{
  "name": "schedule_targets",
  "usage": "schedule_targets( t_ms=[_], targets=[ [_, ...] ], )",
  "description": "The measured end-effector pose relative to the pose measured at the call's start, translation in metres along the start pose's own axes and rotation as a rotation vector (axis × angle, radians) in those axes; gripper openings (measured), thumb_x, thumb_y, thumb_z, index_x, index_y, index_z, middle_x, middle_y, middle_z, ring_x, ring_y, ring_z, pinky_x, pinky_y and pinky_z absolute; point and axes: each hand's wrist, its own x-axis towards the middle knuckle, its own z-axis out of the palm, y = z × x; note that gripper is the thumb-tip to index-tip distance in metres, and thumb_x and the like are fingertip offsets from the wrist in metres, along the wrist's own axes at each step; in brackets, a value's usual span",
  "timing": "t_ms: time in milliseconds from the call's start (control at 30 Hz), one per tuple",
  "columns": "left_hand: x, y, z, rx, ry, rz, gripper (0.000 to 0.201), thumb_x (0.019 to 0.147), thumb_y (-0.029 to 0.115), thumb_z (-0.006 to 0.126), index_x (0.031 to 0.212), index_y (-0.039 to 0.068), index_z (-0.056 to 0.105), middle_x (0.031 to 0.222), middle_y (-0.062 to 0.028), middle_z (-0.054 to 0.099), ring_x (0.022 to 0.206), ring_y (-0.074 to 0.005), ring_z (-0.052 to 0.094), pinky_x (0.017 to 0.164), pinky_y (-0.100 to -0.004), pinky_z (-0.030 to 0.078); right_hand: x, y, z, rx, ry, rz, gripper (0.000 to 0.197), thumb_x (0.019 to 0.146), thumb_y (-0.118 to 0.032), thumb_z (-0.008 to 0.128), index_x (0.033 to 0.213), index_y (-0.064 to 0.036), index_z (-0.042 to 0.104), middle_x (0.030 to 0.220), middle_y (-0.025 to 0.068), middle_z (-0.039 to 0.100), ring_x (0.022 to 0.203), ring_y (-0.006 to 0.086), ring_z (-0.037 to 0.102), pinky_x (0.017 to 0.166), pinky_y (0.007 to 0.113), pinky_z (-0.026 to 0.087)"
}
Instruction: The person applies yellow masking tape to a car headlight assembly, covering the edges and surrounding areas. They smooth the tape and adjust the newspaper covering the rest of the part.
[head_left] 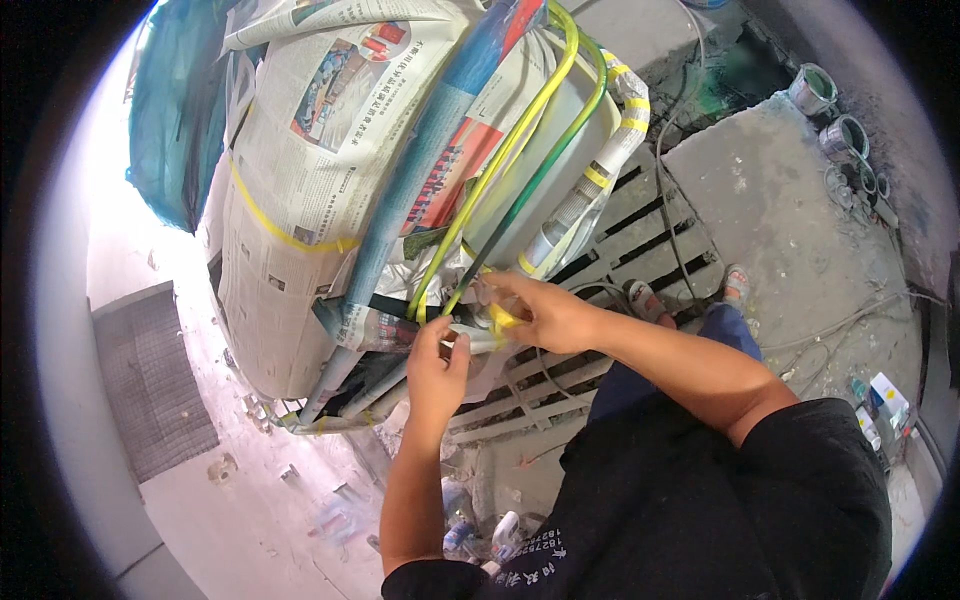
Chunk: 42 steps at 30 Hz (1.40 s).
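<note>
A large rounded frame or body part (300,190) is wrapped in newspaper, with strips of yellow masking tape along it. At its near lower edge, my left hand (438,375) has thumb and fingers closed at the paper-covered bar (385,328). Just to the right, my right hand (550,312) curls around a roll of yellow masking tape (502,317), partly hidden by the fingers. Yellow and green tubes (530,110) arc over the wrapped part and run down close to both hands. A newspaper-wrapped bar (570,205) with yellow tape bands curves along the right side.
A slatted metal grate (640,230) lies beyond my feet's side of the wrapped part. Open paint cans (812,90) stand at the far right. A cable (660,170) trails across the dusty floor. Teal plastic sheeting (180,120) hangs at the far left.
</note>
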Motion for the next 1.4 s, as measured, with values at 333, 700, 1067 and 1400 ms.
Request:
schedule_targets(
  t_ms=[333,700,1067,1400],
  targets=[
    [0.008,0.032,-0.006,-0.649,-0.237,-0.115,0.047,0.084,0.002,0.075,0.126,0.001,0.055,0.098,-0.0037,0.059,0.084,-0.0118,0.059,0.075,-0.0263,0.051,-0.039,-0.044,-0.012,0.012,0.058,-0.132,0.073,0.079,0.007,0.068,0.145,-0.003,0.039,0.115,0.0161,0.063,0.104,0.027,0.064,0.091,0.034,0.051],
    [0.065,-0.005,-0.098,0.356,0.629,0.293,0.029,0.082,0.004,0.073,0.11,0.003,0.066,0.111,-0.013,0.063,0.099,-0.0298,0.06,0.088,-0.0398,0.049,-0.035,-0.013,-0.025,-0.246,0.112,-0.008,0.069,0.076,0.004,0.068,0.141,-0.0058,0.047,0.112,0.0183,0.065,0.102,0.0305,0.066,0.089,0.039,0.053],
    [0.137,-0.06,-0.14,0.205,0.187,0.14,0.015,0.091,0.01,0.068,0.103,0.001,0.067,0.092,-0.0108,0.068,0.085,-0.0219,0.064,0.081,-0.0342,0.05,0.029,0.016,-0.012,-0.232,0.207,0.094,0.06,0.083,-0.012,0.064,0.139,-0.001,0.046,0.113,0.0215,0.066,0.107,0.0337,0.065,0.091,0.04,0.051],
    [0.152,-0.068,-0.142,0.372,0.371,0.369,0.014,0.093,0.012,0.066,0.099,-0.001,0.067,0.088,-0.012,0.068,0.078,-0.0219,0.064,0.074,-0.0333,0.051,0.056,0.026,-0.001,-0.221,0.25,0.035,0.058,0.078,-0.015,0.071,0.131,-0.0001,0.052,0.107,0.022,0.068,0.099,0.0364,0.067,0.085,0.042,0.053]
  ],
)
